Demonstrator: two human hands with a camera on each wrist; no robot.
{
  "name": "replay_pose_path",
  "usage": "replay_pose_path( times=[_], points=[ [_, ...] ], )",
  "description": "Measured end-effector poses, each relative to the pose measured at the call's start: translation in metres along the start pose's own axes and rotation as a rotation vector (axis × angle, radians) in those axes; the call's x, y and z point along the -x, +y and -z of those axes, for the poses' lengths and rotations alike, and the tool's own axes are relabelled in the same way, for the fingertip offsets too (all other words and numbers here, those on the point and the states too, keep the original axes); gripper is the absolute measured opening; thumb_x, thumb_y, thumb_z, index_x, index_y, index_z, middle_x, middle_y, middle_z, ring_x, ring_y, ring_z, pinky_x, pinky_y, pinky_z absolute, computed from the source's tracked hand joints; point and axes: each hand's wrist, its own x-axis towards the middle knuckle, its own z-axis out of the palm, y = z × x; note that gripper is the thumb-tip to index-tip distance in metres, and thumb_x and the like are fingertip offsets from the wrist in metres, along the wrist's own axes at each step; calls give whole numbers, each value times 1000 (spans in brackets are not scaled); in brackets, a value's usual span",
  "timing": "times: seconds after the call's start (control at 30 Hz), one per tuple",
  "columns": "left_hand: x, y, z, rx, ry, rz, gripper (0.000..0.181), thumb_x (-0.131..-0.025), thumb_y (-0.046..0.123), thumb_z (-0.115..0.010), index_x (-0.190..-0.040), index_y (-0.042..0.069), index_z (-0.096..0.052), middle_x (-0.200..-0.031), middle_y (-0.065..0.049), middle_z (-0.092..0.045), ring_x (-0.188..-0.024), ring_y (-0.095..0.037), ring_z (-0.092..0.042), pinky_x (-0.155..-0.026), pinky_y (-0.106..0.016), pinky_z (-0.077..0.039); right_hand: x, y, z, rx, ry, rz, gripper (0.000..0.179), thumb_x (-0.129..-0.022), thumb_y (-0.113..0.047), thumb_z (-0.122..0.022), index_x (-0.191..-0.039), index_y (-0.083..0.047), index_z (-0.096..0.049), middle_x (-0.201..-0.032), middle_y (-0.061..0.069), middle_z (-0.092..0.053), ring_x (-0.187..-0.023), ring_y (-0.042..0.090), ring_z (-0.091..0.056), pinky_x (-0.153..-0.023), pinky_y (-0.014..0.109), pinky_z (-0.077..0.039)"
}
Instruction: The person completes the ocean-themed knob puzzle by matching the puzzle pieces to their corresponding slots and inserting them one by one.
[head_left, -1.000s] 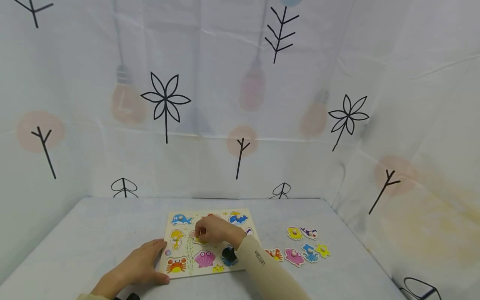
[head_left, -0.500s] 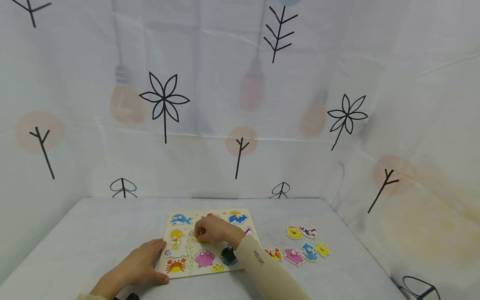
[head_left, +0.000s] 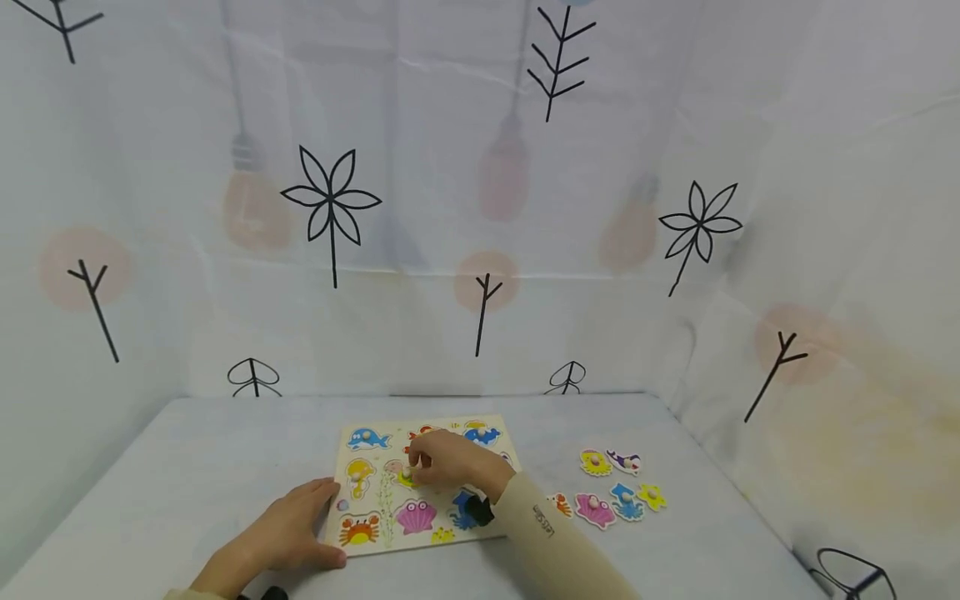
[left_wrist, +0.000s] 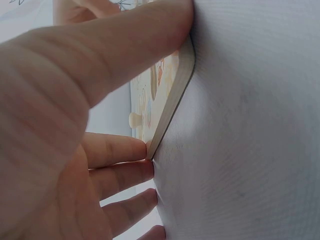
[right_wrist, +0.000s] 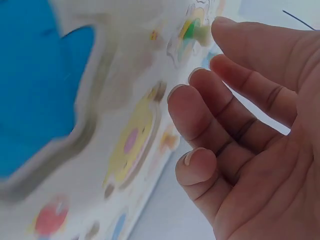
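Cream rectangular wooden board [head_left: 401, 442]: printed with an orange crab [head_left: 360, 529] and a pink scallop shell [head_left: 416, 517]. Pink shell-shaped flat piece [head_left: 595, 510] and yellow star-shaped flat piece [head_left: 652, 497]: both pale-edged. Beige cloth sleeve [head_left: 566, 546]: dark lettering [head_left: 543, 522]. White fabric backdrop [head_left: 420, 333]: black line-drawn plants [head_left: 330, 198], faded peach bulbs [head_left: 257, 208].

Puzzle board [head_left: 444, 507] placed near back edge of tabletop [head_left: 225, 467] | loose pieces [head_left: 626, 502] spread right of board | whale piece [head_left: 367, 439] seated at board's back-left corner

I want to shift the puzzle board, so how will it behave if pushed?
The puzzle board looks stiff, given its straight, solid-looking edge. Lying flat, it would probably slide rather than tip, though the left hand at its edge might check it.
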Motion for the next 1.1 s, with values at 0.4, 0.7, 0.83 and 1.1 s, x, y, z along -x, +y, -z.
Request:
replay_pose_path(
  times=[0.4, 0.7, 0.83, 1.1],
  points=[
    [-2, 0, -2, -2, 0, -14, 106, -54, 54, -86, -135, -2, -48, -141, -25, -42, -129, -46, -37, -105, -63, -31, 49, 30, 16, 64, 47, -50, 17, -88, -31, -70, -100, -21, -65, -80, -13, -53, -75, 6, -49, -68, 21, -45],
    [0, 1, -1, -3, -1, -14, 105, -54, 54, -87, -135, -2, -48, -141, -25, -42, -129, -46, -37, -105, -63, -31, 89, 62, 25, 61, 117, -123, 17, -87, -32, -70, -98, -20, -66, -79, -13, -53, -74, 8, -49, -66, 24, -45],
    [0, 1, -1, -1, -3, -8, 105, -54, 54, -87, -135, -2, -48, -141, -25, -42, -129, -46, -37, -105, -63, -31, 107, 76, 31, 36, 145, -175, 19, -86, -30, -71, -101, -19, -66, -79, -11, -53, -74, 10, -49, -64, 25, -46],
    [-1, -2, -2, 6, -1, -4, 107, -53, 56, -86, -134, -1, -49, -141, -25, -42, -129, -46, -37, -105, -64, -30, 132, 101, 41, 40, 196, -234, 18, -86, -24, -71, -100, -15, -65, -81, -8, -53, -74, 13, -49, -64, 29, -46]
  ],
)
